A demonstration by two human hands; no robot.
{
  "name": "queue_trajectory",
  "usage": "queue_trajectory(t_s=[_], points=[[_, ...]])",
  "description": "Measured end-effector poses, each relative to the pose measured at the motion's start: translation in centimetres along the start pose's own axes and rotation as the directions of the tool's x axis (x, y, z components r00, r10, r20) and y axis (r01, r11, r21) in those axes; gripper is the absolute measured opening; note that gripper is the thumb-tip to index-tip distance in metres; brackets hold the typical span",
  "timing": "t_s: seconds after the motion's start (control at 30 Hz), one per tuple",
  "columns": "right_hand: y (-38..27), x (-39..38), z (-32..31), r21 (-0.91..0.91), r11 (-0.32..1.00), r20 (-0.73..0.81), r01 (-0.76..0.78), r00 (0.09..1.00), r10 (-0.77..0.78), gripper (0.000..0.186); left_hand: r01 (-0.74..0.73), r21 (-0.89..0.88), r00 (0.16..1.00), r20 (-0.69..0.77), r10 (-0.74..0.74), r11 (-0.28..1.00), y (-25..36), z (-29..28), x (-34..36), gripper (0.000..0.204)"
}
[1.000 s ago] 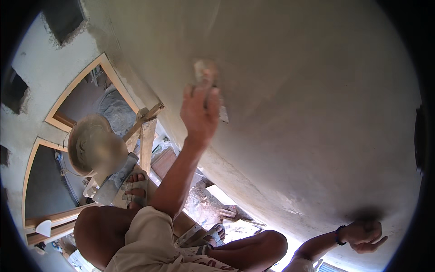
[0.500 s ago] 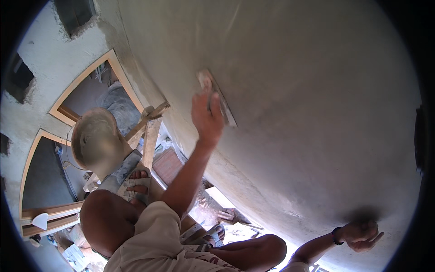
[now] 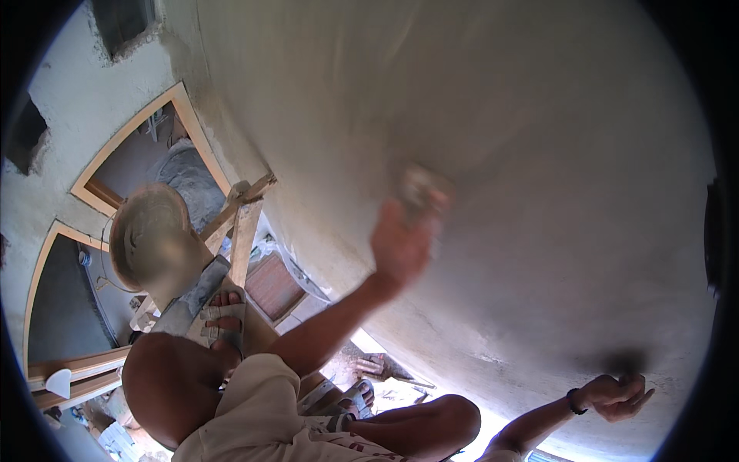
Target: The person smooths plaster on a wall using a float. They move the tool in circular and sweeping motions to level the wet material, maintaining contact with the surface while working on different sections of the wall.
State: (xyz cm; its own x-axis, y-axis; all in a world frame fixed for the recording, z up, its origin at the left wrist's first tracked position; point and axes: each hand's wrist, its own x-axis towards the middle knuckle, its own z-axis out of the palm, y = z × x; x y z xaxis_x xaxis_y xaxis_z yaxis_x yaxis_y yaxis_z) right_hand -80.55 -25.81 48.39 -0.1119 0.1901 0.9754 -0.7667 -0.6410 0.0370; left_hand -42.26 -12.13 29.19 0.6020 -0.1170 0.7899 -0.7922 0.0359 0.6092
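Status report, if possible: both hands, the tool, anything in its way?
Left hand shut on motion-blurred trowel at grey wall. Right hand beside wall, fingers curled, contact unclear. Nothing seen blocking trowel; bucket off to the left.

Float [image 3: 425, 183] at fingers of left hand [image 3: 400, 245], against wall [image 3: 554, 192] — bucket [image 3: 150, 208] well left of those fingers, framed opening [image 3: 190, 115] behind bucket — right hand [image 3: 616, 398] lower right of them, beside wall.

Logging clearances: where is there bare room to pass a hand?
The wall is bare between the left hand, gripping a blurred tool, and the right hand, and above that tool. Crowded at picture left, where the bucket, grey flat piece and sandaled foot sit close together.
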Motion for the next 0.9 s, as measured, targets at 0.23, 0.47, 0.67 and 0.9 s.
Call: queue_trajectory(t_s=[0.23,0.47,0.67,0.9], points=[[3.1,2.7,-1.2,-0.254,0.957,-0.062,0.137,0.986,-0.157,0.034,-0.076,0.124,0.988,-0.123,0.092,0.989,-2.2,-2.1,9.9,0.030],[4.7,1.6,-0.9,-0.416,0.902,0.069,0.114,0.993,-0.094,0.061,-0.186,0.108,0.981,0.086,0.177,0.977,3.4,-0.6,4.6,0.039],[3.9,2.3,-1.5,-0.391,0.909,0.053,0.146,0.989,-0.136,0.059,0.066,0.077,0.989,-0.137,-0.055,0.995,-3.7,-2.8,11.0,0.028],[3.4,1.3,-0.6,-0.386,0.915,0.061,0.120,0.993,-0.104,0.051,-0.206,0.077,0.978,-0.009,0.207,0.976,4.5,-1.0,9.8,0.028]])
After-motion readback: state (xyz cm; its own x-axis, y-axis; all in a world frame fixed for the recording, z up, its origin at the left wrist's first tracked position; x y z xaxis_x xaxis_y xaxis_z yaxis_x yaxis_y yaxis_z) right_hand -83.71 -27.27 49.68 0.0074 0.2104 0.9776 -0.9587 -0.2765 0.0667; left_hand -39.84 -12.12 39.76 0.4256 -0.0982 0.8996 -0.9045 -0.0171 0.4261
